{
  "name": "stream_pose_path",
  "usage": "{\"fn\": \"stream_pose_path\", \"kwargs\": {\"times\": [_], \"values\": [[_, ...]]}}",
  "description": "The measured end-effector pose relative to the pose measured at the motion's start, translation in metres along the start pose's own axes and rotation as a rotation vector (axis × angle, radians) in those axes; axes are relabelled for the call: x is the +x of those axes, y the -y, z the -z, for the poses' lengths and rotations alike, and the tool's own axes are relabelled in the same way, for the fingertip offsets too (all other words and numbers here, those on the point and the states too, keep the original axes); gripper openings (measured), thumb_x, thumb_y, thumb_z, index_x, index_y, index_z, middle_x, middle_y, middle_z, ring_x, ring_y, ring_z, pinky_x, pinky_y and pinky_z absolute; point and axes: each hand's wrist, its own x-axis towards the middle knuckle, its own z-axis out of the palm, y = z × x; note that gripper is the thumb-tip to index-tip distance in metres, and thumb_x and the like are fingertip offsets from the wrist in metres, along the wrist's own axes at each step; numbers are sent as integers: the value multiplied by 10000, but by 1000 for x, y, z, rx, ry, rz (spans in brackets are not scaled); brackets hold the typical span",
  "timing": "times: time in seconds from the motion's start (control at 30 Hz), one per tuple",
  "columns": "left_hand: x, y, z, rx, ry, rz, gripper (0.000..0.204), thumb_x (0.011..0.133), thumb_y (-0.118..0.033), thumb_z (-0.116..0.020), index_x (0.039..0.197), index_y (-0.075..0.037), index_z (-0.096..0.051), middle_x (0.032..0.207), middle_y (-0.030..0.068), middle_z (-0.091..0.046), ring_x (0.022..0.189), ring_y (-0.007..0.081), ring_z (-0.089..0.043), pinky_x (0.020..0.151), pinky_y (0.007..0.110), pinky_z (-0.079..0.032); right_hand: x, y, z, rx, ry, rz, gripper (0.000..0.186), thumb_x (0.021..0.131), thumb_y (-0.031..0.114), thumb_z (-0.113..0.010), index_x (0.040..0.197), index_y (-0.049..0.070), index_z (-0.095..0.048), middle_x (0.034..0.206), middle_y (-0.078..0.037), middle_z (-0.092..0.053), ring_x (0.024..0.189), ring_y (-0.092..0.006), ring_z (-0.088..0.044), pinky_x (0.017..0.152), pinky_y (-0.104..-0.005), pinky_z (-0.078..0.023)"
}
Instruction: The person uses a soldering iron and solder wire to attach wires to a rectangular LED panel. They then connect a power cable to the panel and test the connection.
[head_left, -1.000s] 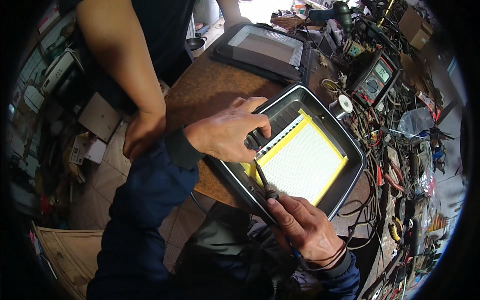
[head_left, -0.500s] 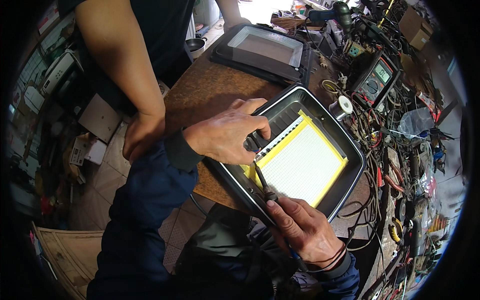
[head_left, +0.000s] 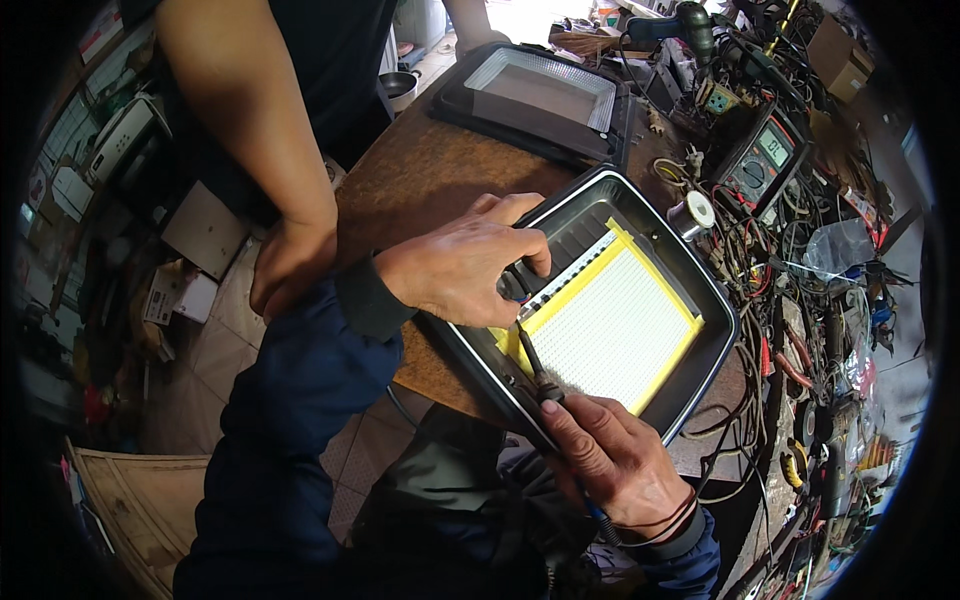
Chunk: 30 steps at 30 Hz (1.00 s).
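Note:
A black lamp housing (head_left: pixel 703 385) holds a white LED panel (head_left: pixel 607 327) edged with yellow tape. My left hand (head_left: pixel 465 260) is curled over the housing's left part, pinching a small dark wire at the end of the panel's contact strip; the exact piece is partly hidden. My right hand (head_left: pixel 620 465) grips a soldering iron (head_left: pixel 532 355) by its dark handle, its tip pointing up to the panel's corner beside my left fingers. A solder spool (head_left: pixel 690 216) stands just right of the housing.
A glazed lamp cover (head_left: pixel 540 95) lies at the far end of the rusty table (head_left: pixel 400 170). Another person's forearm (head_left: pixel 245 120) hangs at left. A multimeter (head_left: pixel 762 160), tangled cables (head_left: pixel 790 300), pliers (head_left: pixel 790 360), a heat-gun-like tool (head_left: pixel 690 35) and a cardboard box (head_left: pixel 840 55) crowd the right.
The whole view has shifted slightly to the right. Both hands, the iron and the housing keep almost the same places relative to each other.

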Motion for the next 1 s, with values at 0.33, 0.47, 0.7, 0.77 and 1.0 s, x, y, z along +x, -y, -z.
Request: {"fn": "stream_pose_path", "kwargs": {"times": [0.33,0.47,0.7,0.77,1.0], "values": [[0,0,0,1,1,11,453,746,-176,-841,1144,-135,-627,1567,208,-366,1466,482,-338,1218,544,-292,0,0,-1,5,6,-6,732,802,65,-790,1476,-25,-517,1215,-223,-636,981,-365,-711,797,-407,-625],[0,2,-3,34,-53,-38,415,749,-174,-831,1093,-100,-611,1500,201,-410,1380,489,-394,1190,514,-333,-1,0,-1,7,6,-7,759,792,63,-791,1489,-19,-504,1224,-224,-632,994,-366,-708,802,-408,-624],[0,3,-3,25,-48,-35,424,741,-174,-833,1094,-101,-610,1498,208,-410,1378,496,-393,1192,516,-330,-1,1,-1,20,29,-24,766,792,57,-792,1494,-20,-496,1246,-232,-627,1017,-374,-702,821,-414,-621],[-1,4,-3,19,-56,-52,424,742,-173,-831,1096,-100,-609,1499,214,-407,1376,499,-394,1193,516,-328,0,0,1,26,35,-20,762,796,54,-790,1494,-21,-496,1251,-233,-627,1018,-378,-701,826,-417,-621],[-1,2,-3,26,-46,-27,430,739,-175,-830,1099,-101,-608,1499,223,-409,1381,503,-392,1196,515,-319,0,0,-1,39,28,-24,745,806,50,-789,1490,-21,-502,1255,-235,-631,1030,-386,-700,835,-420,-619]]}}
